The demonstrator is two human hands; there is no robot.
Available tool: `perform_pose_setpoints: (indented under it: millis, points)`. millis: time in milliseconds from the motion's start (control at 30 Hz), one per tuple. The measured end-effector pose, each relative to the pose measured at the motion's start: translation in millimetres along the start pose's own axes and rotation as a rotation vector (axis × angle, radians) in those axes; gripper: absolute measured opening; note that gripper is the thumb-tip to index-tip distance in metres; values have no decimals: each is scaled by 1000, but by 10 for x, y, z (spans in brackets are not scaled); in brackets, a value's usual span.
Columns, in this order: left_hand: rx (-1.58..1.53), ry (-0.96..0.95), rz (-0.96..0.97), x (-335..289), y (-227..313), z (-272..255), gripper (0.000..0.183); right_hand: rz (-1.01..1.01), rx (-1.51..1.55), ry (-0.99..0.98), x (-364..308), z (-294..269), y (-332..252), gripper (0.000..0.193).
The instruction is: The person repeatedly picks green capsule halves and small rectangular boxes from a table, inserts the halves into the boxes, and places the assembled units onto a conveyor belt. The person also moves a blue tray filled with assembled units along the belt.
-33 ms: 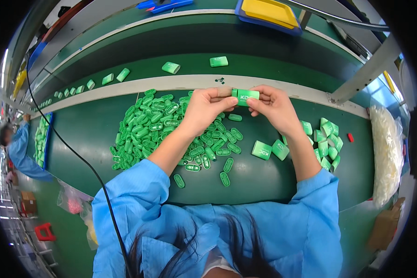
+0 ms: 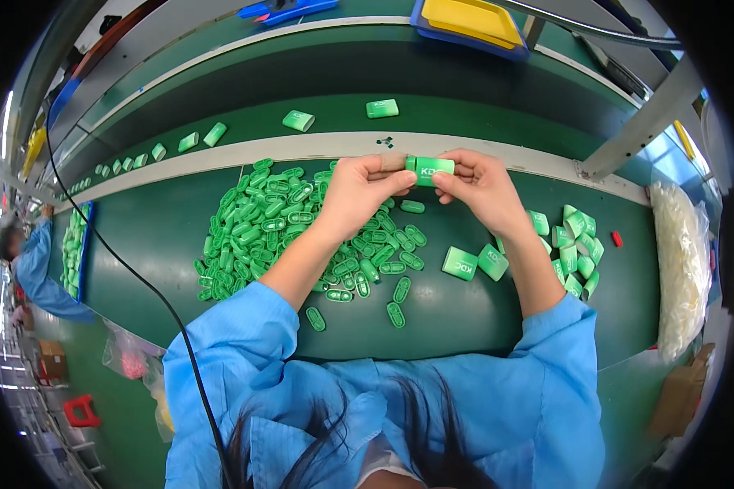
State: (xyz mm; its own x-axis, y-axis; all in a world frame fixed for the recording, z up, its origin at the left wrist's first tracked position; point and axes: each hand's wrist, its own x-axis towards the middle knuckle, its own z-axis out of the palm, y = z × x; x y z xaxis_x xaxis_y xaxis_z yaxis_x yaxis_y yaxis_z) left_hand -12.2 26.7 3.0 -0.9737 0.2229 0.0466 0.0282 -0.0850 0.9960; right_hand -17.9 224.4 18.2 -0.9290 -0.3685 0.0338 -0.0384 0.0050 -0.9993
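Both of my hands meet over the far edge of the worktable. In my left hand [image 2: 365,189] a dark green oval cap [image 2: 411,164] is pinched at the left end of a green casing. My right hand [image 2: 483,186] grips that light green casing [image 2: 437,165] between thumb and fingers. Cap and casing touch end to end; how far one sits inside the other I cannot tell. A large heap of green oval caps [image 2: 253,220] spreads under and beside my left forearm. Several loose green casings [image 2: 579,244] lie right of my right forearm, with two more [image 2: 460,263] between the arms.
Beyond a pale rail [image 2: 302,145], a green belt carries a row of casings [image 2: 298,121]. A small red piece [image 2: 617,240] and a clear bag of pale items [image 2: 678,273] are at right. At far left, a co-worker's blue sleeve [image 2: 37,253] is near a blue tray [image 2: 86,244].
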Motion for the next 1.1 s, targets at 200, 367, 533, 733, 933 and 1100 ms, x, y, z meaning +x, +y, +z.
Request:
perform_pose_setpoints:
  millis: [200, 367, 533, 733, 933, 1100]
  points:
    - [233, 69, 106, -21, 65, 53, 29, -55, -114, 24, -17, -43, 4, 22]
    - [375, 56, 112, -52, 113, 66, 28, -64, -182, -17, -17, -101, -22, 23]
    - [277, 65, 125, -57, 106, 90, 27, -38, -98, -58, 1, -123, -8, 23]
    - [427, 99, 100, -64, 106, 124, 26, -87, -136, 39, -23, -88, 19, 21]
    - [332, 125, 225, -96, 56, 202, 30, -115, -175, 53, -18, -78, 20, 22]
    - [583, 176, 308, -151, -31, 302, 37, -139, -233, 151, -24, 38, 96, 22]
